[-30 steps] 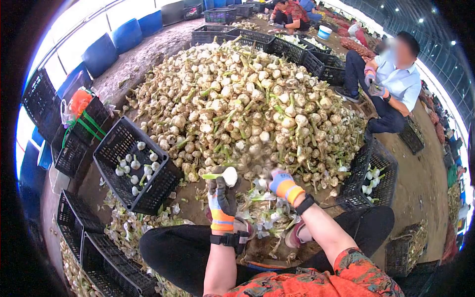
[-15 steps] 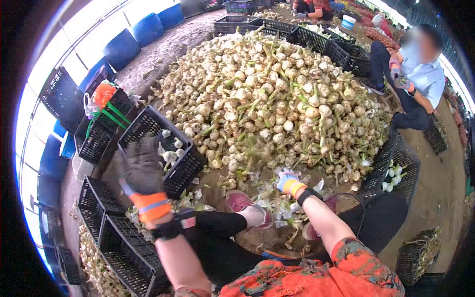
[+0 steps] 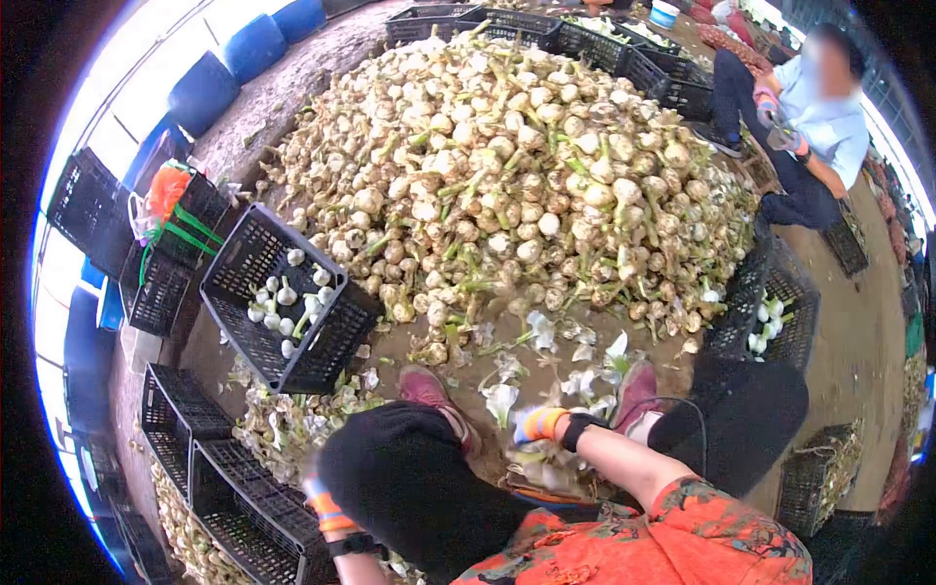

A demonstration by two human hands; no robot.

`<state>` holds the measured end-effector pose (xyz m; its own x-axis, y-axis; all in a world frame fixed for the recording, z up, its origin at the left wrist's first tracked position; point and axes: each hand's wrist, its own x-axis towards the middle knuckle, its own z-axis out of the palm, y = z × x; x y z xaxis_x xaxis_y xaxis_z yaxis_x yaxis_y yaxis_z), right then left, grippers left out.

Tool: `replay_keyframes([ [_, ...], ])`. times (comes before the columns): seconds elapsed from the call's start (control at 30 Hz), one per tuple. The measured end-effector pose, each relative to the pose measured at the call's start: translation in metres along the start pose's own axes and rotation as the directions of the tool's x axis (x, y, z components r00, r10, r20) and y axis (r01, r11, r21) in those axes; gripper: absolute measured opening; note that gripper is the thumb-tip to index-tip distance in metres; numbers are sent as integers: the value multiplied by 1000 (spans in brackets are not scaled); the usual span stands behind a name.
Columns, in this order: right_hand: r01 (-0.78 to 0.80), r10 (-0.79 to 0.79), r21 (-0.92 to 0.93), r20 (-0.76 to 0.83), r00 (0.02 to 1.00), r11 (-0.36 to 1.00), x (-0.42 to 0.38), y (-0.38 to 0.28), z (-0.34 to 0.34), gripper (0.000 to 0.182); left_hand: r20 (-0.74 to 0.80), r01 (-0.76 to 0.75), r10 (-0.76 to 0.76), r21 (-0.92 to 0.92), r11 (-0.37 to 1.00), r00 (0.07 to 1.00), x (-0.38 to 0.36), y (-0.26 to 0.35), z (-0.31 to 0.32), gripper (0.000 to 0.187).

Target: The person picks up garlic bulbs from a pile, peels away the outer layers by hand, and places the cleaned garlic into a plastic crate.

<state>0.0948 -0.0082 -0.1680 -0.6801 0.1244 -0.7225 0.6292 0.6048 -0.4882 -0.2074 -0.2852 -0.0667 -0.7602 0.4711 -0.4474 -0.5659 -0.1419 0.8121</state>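
Note:
My right hand (image 3: 538, 425), in a white and orange glove, is low between my shoes, over white garlic skins (image 3: 502, 400) on the ground. Motion smears its fingers, and I cannot tell what, if anything, they hold. Beside my left knee, at the lower left, is my left hand (image 3: 320, 495); only the orange cuff and a bit of glove show, with its fingers hidden behind the knee. A big heap of garlic bulbs (image 3: 507, 185) with stems rises ahead. Left of it, a tilted black crate (image 3: 239, 336) holds several cleaned white bulbs (image 3: 285, 292).
At the right, another black crate (image 3: 736, 336) contains white bulbs. Black crates (image 3: 234, 487) stand at lower left beside loose garlic. A co-worker (image 3: 819, 127) sits at the upper right. Blue barrels (image 3: 205, 93) line the left wall.
My left hand has dropped from over the tilted crate to beside my knee, uncovering the bulbs inside. My right hand has come back toward me, away from the heap. The view has shifted slightly.

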Motion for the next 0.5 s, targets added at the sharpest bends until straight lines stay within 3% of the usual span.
replay_keyframes([
  [0.03, -214, 229, 105, -165, 959, 971, -37, -49, -61, 41, -4, -125, 125, -89, 988, 992, 16, -38, -3, 38],
  [0.07, -162, 177, 72, -460, 870, 984, 2, -30, -46, 45, -27, -123, 121, -87, 989, 992, 8, -42, 32, 38],
  [0.1, -92, 205, 214, -598, 774, 972, 26, -32, -58, 47, -159, 9, 22, 193, 981, 987, 5, -35, 92, 38],
  [0.13, -42, 196, 260, -600, 775, 965, 49, -42, -76, 47, -311, 178, -40, 431, 885, 950, 6, -29, 119, 39],
  [0.17, 33, 123, 230, -629, 768, 973, 60, -60, -96, 44, -158, -38, 111, 406, 913, 981, 41, -74, 86, 42],
  [0.2, 54, 96, 247, -555, 826, 967, 74, -79, -110, 46, -112, 71, -25, 438, 896, 993, 44, -57, 111, 40],
  [0.23, 99, -7, 137, -550, 835, 986, 103, -81, -105, 49, 90, -188, 168, 607, 772, 982, 79, -88, 87, 36],
  [0.27, 146, -110, 24, -536, 837, 989, 131, -80, -101, 52, 121, -187, 143, 610, 770, 982, 96, -104, 82, 36],
  [0.3, 231, -153, 88, -521, 840, 969, 131, -89, -108, 44, 131, -245, 207, 560, 792, 970, 94, -101, 103, 39],
  [0.33, 193, -122, 66, -564, 817, 979, 172, -72, -92, 40, 140, -300, 266, 510, 806, 954, 91, -94, 130, 43],
  [0.4, 4, 93, 199, -475, 875, 980, 192, -58, -99, 35, 193, -314, 248, 561, 766, 950, 92, -86, 150, 50],
  [0.43, 195, 100, 366, -650, 753, 910, 186, -50, -94, 33, 281, -366, 242, 583, 726, 929, 104, -91, 150, 59],
  [0.47, 367, 135, 697, -553, 822, 616, 186, -41, -99, 30, 297, -315, 171, 549, 774, 939, 103, -103, 151, 64],
  [0.5, 439, 2, 713, -525, 851, 547, 167, -35, -114, 29, 388, -380, 193, 494, 782, 901, 106, -106, 161, 66],
])
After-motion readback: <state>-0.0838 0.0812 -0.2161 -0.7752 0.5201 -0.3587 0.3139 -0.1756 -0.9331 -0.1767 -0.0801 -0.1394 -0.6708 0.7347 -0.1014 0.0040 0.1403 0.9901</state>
